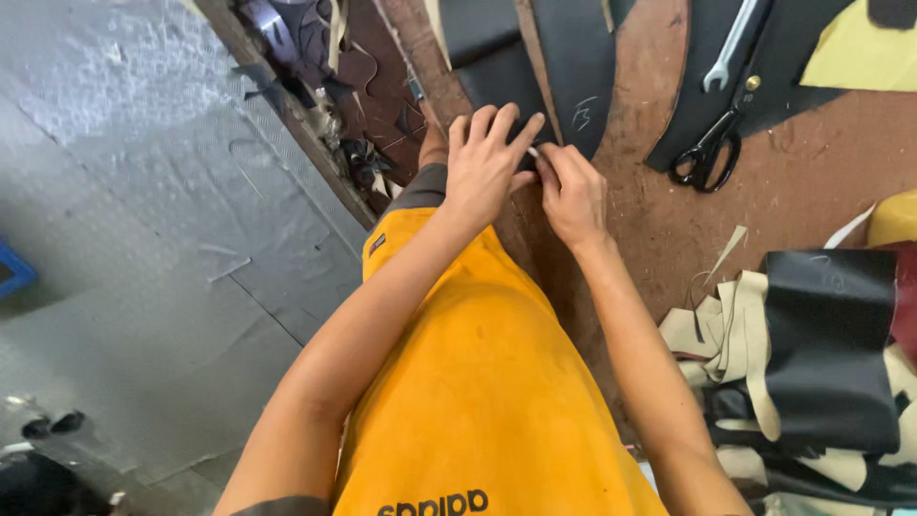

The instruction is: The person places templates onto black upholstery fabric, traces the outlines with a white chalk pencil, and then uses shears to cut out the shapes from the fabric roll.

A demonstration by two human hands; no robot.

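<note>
Black leather piece [497,81] lies flat on the brown worktable [793,182], near the table's edge and right under both hands. The left hand [485,162] is spread out with its fingers flat, pressing down on the dark sheet. The right hand [571,196] sits just beside it, touching it, with its fingers pinched together on a small thin pale thing [533,152] at the edge of the sheet; it is too small to tell what it is. A second long black strip [578,67] lies next to the first one, with a pale mark drawn on it. Farther along the table rest black scissors [707,153] and a silver wrench [731,43], close to each other and well apart from the hands. A heap of black and cream scraps [802,363] is piled near the right arm. The person wears a yellow shirt [478,382]. Beside the table is a grey floor [143,191].
</note>
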